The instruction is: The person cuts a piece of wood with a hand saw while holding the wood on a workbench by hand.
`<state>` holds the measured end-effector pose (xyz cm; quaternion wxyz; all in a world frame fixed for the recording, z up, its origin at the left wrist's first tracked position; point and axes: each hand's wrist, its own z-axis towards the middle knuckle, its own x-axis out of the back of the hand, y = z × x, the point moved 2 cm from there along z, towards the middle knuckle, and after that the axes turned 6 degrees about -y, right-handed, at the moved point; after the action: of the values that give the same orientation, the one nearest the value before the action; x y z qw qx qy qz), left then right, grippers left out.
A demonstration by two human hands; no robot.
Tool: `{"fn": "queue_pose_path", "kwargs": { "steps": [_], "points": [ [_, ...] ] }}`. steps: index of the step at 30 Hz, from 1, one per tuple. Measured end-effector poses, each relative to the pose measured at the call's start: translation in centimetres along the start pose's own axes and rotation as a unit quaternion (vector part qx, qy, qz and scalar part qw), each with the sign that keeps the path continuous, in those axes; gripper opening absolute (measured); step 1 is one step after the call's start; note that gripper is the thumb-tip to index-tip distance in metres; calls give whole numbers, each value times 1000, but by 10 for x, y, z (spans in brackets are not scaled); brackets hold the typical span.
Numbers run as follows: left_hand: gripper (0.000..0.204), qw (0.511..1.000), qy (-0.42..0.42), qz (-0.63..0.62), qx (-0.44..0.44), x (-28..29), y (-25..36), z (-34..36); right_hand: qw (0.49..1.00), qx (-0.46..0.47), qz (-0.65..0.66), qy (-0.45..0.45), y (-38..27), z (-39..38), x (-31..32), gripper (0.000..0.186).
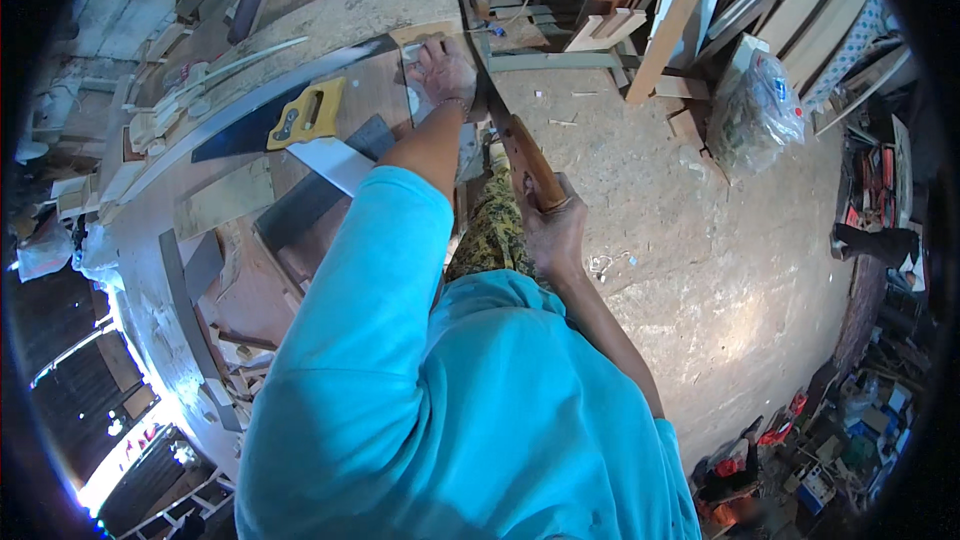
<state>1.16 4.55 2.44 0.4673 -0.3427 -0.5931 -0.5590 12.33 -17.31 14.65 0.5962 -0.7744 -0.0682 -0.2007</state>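
Handsaw (515,135) in right hand (556,227) — brown wooden handle (536,166), dark blade (489,90).

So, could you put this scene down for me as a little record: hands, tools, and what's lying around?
Left hand: palm down on a pale board
Right hand: closed around the handle of a brown-handled saw
Blade contact: cannot tell whether it touches wood
Second saw: yellow-handled saw, lying left of the left hand, untouched
Clothing: bright blue top
Upper right: long planks
On the floor: clear plastic bag, contents unclear
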Motion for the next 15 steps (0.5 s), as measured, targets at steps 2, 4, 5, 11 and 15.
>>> {"fn": "queue_pose_path", "kwargs": {
  "steps": [2, 4, 5, 11, 15],
  "points": [
    [27, 1000, 13, 19, -4, -4, -4, 1, 1000, 15, -8, -12, 2, -10, 9, 18],
    [25, 998, 44, 30, -18, -2, -4, -1, 996, -59, 62, 6, 8, -39, 19, 19],
    [25, 999, 42, 31, -15, -7, -7, -6, 996, -60, 62, 3, 8, -41, 19, 19],
    [25, 999, 24, 22, -28, -4, 9, -3, 1000, 2, -15, 8, -2, -1, 8, 15],
    [25, 999, 40, 36, 2, -8, -8, -2, 998, 22, -51, 14, 0, -31, 21, 16]
  ]
}}
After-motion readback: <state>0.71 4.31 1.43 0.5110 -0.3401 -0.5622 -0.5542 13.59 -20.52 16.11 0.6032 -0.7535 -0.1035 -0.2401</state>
